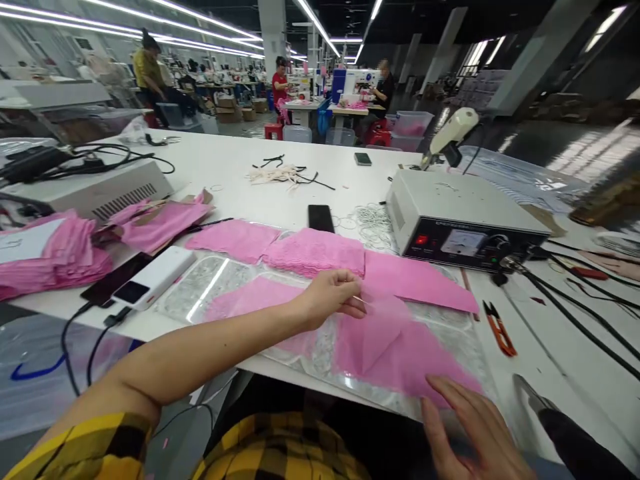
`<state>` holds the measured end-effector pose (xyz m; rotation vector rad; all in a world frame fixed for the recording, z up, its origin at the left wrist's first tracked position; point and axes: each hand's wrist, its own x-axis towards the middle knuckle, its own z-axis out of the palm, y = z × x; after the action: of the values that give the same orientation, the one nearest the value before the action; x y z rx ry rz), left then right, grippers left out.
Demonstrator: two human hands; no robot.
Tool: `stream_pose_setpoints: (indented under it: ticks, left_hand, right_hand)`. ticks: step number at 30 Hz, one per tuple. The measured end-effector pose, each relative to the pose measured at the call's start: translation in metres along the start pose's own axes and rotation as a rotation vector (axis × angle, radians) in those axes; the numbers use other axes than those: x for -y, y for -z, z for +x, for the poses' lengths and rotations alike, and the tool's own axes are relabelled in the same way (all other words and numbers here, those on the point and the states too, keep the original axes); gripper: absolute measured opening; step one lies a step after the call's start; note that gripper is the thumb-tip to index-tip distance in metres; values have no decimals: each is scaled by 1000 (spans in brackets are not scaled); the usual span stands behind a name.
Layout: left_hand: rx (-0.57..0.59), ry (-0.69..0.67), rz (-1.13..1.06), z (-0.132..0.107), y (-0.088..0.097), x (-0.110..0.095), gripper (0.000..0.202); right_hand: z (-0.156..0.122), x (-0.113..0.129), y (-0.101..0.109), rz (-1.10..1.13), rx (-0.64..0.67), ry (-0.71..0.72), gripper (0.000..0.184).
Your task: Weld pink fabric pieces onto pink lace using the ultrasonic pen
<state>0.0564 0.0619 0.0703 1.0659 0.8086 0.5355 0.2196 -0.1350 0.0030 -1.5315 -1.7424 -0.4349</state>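
Observation:
My left hand (336, 299) reaches across the work surface, thumb and fingers pinched at the upper corner of a thin pink fabric piece (383, 327). That piece looks partly lifted and folded over another pink piece (425, 353) lying flat on a clear template sheet (327, 340). At the lower right, my right hand (470, 430) has its fingers apart, beside the flat piece's near edge. Behind my left hand lies a stack of pink fabric pieces (315, 250), with a single larger pink piece (420, 277) to its right. Another pink piece (250, 300) lies under my left forearm.
A grey control box (465, 220) stands at the right, with orange thread snips (500, 330) and a dark-handled tool (565, 420) nearer me. A phone (320, 218) lies behind the stack. A white power bank (155, 277) and pink bundles (55, 253) are at the left.

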Motion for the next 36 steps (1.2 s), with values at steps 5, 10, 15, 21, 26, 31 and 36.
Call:
stream_pose_setpoints:
  ticks: [5,10,15,21,26,31,36]
  left_hand:
    - [-157,-39,-220,-30,54,-4,21]
    - [-285,-96,-378,-65,101,5,17]
    - [-282,-106,-466,-96,132,22,19]
    - [-248,-87,-538,-100,134,39,22]
    - [-247,-83,-527,-85,128,32,14]
    - [-276,-137,-431,-71,142,17,12]
    - [-306,-178,-265,-91,163,17,19]
  right_hand:
    - [40,31,-46,95,120,65,23]
    - [64,31,-79,89,202,29,27]
    - [82,24,-90,76,347,-83,32]
    - [90,46,-86,213,436,47,19]
    - [89,53,-94,202,511,121,17]
    - [105,48,-93,202,495,79,17]
    - [107,63,-84,243,455,225,11]
